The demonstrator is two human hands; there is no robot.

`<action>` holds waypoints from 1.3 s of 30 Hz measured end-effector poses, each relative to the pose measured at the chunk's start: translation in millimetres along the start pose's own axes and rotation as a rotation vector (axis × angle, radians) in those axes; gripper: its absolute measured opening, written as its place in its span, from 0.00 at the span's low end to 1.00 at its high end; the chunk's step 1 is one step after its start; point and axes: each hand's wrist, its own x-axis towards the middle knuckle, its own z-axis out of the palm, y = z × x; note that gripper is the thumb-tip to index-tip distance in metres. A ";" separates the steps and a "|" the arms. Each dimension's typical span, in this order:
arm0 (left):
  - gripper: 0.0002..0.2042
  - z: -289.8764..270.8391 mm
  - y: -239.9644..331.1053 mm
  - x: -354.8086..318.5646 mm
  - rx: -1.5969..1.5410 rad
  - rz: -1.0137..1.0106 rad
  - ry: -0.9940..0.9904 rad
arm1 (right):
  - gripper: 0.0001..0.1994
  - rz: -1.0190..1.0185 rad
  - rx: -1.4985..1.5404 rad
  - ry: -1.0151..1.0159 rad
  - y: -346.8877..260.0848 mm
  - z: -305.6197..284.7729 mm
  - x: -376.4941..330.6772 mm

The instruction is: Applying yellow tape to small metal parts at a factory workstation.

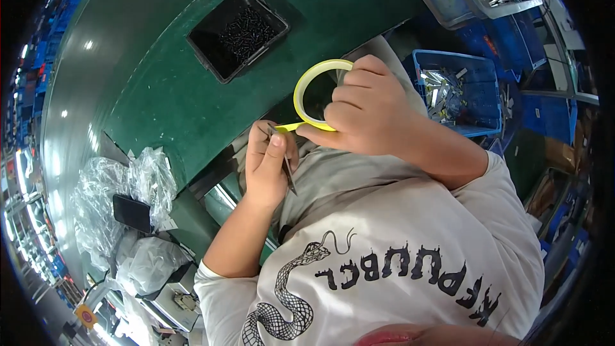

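Note:
A roll of yellow adhesive tape (302,87) is gripped along its right side by my right hand (371,107), its open ring facing up. From the lower part of the roll, a short yellow tape strip (288,127) stretches left to my left hand (266,163). Closed in a pinch, that hand holds a thin, flat metal piece (291,178) whose lower end sticks out below the fingers. The tape's free end meets the fingertips near the piece's upper end; fingers partly hide how they join. Both hands are above my lap, at the bench edge.
On the green bench (173,106) stands a black bin (214,67) of small dark parts. Clear plastic bags (99,198) and a dark flat object (132,213) lie at left. Right of me are a blue crate (483,99) with metal pieces and a grey bin (448,3) of metal strips.

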 end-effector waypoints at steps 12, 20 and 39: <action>0.06 4.0 1.8 -3.6 -0.153 0.124 -0.093 | 0.24 -0.060 0.095 -0.005 6.5 -20.0 7.1; 0.06 7.5 5.7 -0.2 -0.110 0.136 0.060 | 0.24 -0.035 0.047 -0.034 9.3 -30.3 12.8; 0.18 5.1 19.7 -1.4 0.866 0.730 0.107 | 0.23 -0.031 0.354 -0.108 2.1 -9.9 10.8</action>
